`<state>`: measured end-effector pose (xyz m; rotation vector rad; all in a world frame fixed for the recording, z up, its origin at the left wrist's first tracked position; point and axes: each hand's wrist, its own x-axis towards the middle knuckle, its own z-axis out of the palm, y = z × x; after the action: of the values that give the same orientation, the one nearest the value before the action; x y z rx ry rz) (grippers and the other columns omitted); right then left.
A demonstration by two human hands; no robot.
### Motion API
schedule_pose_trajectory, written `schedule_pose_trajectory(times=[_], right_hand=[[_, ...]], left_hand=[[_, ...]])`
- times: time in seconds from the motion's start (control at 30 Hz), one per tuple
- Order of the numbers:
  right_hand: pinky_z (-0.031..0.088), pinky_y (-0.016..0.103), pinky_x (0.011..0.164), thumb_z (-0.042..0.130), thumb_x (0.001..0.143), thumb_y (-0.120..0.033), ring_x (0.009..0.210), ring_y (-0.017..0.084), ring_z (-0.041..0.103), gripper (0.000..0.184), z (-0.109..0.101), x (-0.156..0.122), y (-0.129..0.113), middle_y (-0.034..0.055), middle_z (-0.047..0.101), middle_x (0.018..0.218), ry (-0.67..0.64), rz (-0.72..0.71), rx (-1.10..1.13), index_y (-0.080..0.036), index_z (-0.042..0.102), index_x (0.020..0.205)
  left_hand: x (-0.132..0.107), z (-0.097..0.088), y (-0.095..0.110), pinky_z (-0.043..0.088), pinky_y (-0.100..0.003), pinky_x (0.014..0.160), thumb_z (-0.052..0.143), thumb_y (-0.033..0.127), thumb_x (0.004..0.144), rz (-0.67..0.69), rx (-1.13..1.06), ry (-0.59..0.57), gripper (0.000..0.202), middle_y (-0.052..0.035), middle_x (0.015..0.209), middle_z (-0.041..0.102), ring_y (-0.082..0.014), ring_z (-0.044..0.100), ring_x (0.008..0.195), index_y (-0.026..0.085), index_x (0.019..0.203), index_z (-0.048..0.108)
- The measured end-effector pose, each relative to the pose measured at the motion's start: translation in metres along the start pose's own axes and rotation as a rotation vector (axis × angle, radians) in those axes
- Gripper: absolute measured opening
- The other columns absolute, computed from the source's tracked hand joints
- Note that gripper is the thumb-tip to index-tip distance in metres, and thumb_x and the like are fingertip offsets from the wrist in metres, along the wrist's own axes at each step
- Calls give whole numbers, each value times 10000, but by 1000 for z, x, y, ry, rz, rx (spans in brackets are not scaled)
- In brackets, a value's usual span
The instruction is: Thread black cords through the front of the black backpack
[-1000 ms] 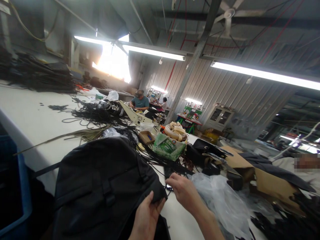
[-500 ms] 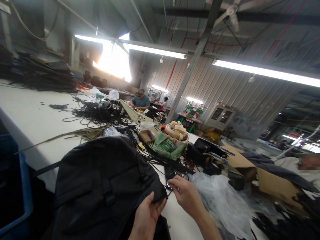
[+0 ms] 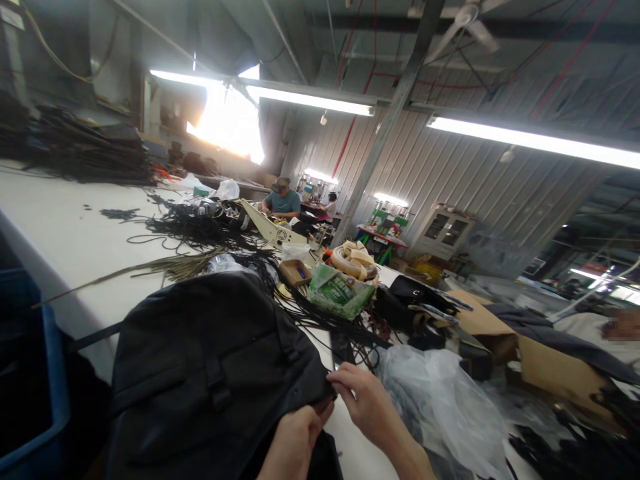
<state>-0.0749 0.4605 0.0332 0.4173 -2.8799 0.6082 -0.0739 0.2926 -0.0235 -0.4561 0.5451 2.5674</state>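
Head view: black bag (image 3: pixel 175 353) lies on the near side of the white table (image 3: pixel 55 233).
Left hand (image 3: pixel 299 427): holding the bag's edge.
Right hand (image 3: pixel 367 403): fingertips at its corner; cannot tell whether pinching anything.
Progress: body looks assembled; corner seems in work, remainder unclear.
Table: loose cords (image 3: pixel 190 227), clear plastic (image 3: pixel 445 400).
Room: lit tubes (image 3: pixel 313 99), metal wall (image 3: pixel 450 170).

White table (image 3: pixel 65 230) carries dark cords (image 3: pixel 193 225), clear plastic (image 3: pixel 450 393) and, seemingly, the black bag (image 3: pixel 185 347)
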Motion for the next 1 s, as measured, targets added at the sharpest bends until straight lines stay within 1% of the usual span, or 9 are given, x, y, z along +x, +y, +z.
schedule_pose_trajectory(times=[0.13, 0.33, 0.43, 0.53, 0.7, 0.77, 0.9, 0.93, 1.0], right_hand=[[510, 332, 910, 469, 1107, -197, 1043, 230, 708, 349, 15, -3, 5, 86, 735, 1151, 18, -5, 66, -229, 799, 1218], [527, 352, 932, 484, 1103, -209, 1050, 234, 712, 331, 26, -4, 13, 96, 739, 1138, 86, -14, 135, -215, 802, 1197], [534, 350, 929, 507, 1106, -231, 1045, 236, 713, 317, 29, -3, 14, 96, 745, 1115, 120, -22, 180, -223, 814, 1185], [540, 345, 912, 521, 1120, -254, 1026, 232, 714, 316, 33, -3, 14, 92, 747, 1084, 133, -39, 219, -235, 825, 1204], [550, 370, 1019, 544, 1126, -277, 1168, 247, 711, 330, 32, -7, 13, 112, 739, 1262, 146, -36, 259, -252, 795, 1339], [555, 379, 1034, 561, 1121, -283, 1174, 253, 714, 326, 29, -10, 12, 115, 742, 1275, 151, -22, 268, -253, 797, 1345], [560, 385, 1022, 572, 1114, -263, 1144, 251, 719, 314, 27, -11, 9, 102, 757, 1224, 160, -27, 290, -256, 811, 1316], [560, 382, 1022, 564, 1112, -249, 1146, 247, 718, 321, 28, -11, 8, 99, 755, 1225, 159, -35, 298, -259, 811, 1318], [558, 374, 1025, 547, 1112, -227, 1155, 238, 714, 339, 27, -11, 6, 93, 749, 1233, 147, -44, 309, -263, 808, 1325]], left_hand=[[13, -7, -10, 694, -426, 983, 662, -46, 927, 104, 100, 3, 197, -235, 1301, 768, -330, 802, 1133, 65, 1025, 791], [17, -5, -6, 711, -376, 782, 738, -6, 887, 138, 368, -53, 255, -228, 1329, 750, -348, 754, 1197, 99, 1109, 809], [16, -1, -2, 655, -293, 643, 686, 31, 941, 131, 497, -23, 218, -214, 1094, 787, -258, 778, 854, 52, 1142, 771], [15, 4, -1, 544, -232, 515, 565, 69, 1032, 109, 578, 20, 183, -150, 817, 744, -169, 659, 531, 11, 1104, 723], [16, 11, -2, 437, -242, 374, 551, 102, 1026, 88, 642, 89, 130, -62, 696, 654, -157, 555, 388, 58, 1063, 668], [15, 13, -2, 445, -255, 361, 572, 141, 1026, 80, 660, 98, 140, -91, 759, 681, -171, 582, 408, 60, 1091, 666], [14, 17, 2, 566, -302, 430, 566, 135, 997, 87, 672, 88, 206, -203, 1092, 734, -211, 719, 621, 55, 1158, 668], [13, 18, 3, 577, -308, 440, 570, 123, 980, 83, 682, 83, 217, -212, 1111, 733, -217, 726, 643, 50, 1155, 675], [11, 21, 4, 557, -300, 427, 577, 109, 957, 66, 714, 79, 219, -203, 1010, 739, -213, 698, 598, 33, 1127, 692]])
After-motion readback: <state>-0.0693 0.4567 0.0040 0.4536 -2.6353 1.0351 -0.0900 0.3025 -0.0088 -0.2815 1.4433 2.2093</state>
